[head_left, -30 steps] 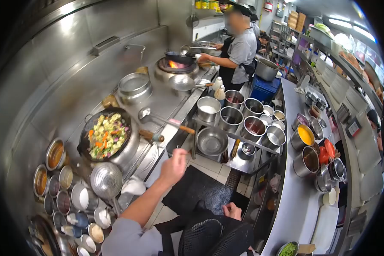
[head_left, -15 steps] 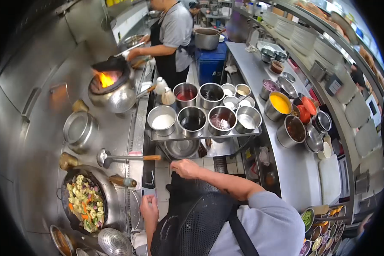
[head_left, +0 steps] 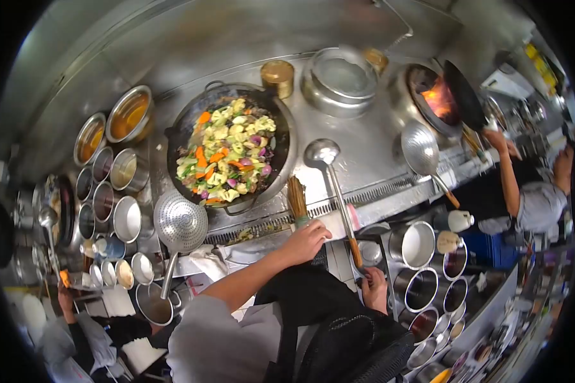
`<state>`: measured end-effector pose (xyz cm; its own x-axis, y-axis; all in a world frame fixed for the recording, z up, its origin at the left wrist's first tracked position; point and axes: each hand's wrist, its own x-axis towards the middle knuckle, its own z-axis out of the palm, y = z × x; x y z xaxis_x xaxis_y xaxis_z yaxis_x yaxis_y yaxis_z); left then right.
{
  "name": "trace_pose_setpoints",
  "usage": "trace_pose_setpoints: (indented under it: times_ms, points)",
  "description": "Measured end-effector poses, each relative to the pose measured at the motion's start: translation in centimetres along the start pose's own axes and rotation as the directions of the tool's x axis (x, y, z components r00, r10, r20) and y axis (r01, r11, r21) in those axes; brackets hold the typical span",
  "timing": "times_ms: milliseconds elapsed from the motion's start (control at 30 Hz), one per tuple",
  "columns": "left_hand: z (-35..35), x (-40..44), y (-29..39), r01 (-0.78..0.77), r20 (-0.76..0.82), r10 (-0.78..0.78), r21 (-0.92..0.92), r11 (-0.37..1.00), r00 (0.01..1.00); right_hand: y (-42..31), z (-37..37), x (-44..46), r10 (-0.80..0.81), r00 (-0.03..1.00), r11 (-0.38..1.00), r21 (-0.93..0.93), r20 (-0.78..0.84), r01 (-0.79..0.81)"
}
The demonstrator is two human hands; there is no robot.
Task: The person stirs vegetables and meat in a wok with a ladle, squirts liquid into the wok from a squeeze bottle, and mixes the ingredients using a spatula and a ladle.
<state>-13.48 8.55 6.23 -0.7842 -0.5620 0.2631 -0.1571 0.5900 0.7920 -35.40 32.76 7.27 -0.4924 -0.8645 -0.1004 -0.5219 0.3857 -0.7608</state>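
Observation:
A dark wok holds cauliflower, carrot slices, purple onion and greens. My left hand rests at the stove's front edge, fingers bent together, just below a bamboo brush. Whatever lies under those fingers is hidden. A steel ladle lies on the stove top, its wooden handle reaching over the edge. Curled fingers of my right hand meet the end of that handle.
A strainer lies left of the wok, another to the right. Flames burn under a co-worker's tilted wok. Steel sauce pots stand at my right. Another person's sleeve shows lower left.
My view has turned left toward the stove, bringing the food-filled wok to the upper middle. My right hand has come to the ladle's handle end; my left hand is nearer the brush.

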Motion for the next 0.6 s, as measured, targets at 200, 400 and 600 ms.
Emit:
trace_pose_setpoints:
  times_ms: [200, 400, 600]
  points:
    - [-6.9, -2.5, -1.1, 0.362, -0.501, -0.089, 0.481, 0.798, 0.861, -2.0, -2.1, 10.5, -0.246, 0.962, 0.965, -0.068, 0.115, 0.255]
    - [-9.4, -2.5, -6.4, 0.711, -0.742, -0.148, 0.535, 0.456, 0.654, -3.8, -3.4, 18.2, -0.382, 0.907, 0.924, 0.032, 0.180, 0.382]
    - [-8.9, -3.4, -8.9, 0.718, -0.703, -0.181, 0.621, 0.314, 0.688, -5.1, -4.4, 21.4, -0.375, 0.908, 0.927, 0.075, 0.185, 0.368]
